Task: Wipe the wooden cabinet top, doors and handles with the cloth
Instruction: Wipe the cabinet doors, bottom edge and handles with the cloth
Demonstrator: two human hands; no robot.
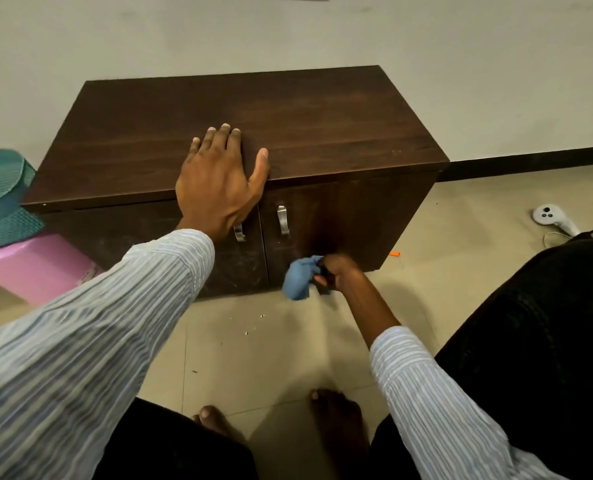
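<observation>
A: While the left hand (pixel 218 181) lies flat on the cabinet top (pixel 288 116), fingers straight and spread at the front edge, its wrist covers the upper part of the left handle (pixel 239 232).

B: And low down, the right hand (pixel 334 273) grips the blue cloth (pixel 298 277), bunched against the bottom of the right door (pixel 336 223). That hand is blurred, so the fingers are hard to separate.

A: The right handle (pixel 283 220) is plain to see, just beside the seam between the doors. The left door (pixel 142 244) is largely behind the striped sleeve (pixel 90 323).

B: Edges, then. The cabinet's back sits at the wall (pixel 461 64), and its left end is near a pink stool (pixel 35 268) with a teal basket (pixel 0 195) on it, both cut by the frame.

A: There's open floor (pixel 270 341) in front, with a few crumbs, and more floor off the right end.

B: Further right lies a white device (pixel 553 218) with buttons, partly behind a dark-trousered knee (pixel 537 341). I can't tell what it is, or what the orange bits near it are.

A: I can't read any writing or brand anywhere.
</observation>
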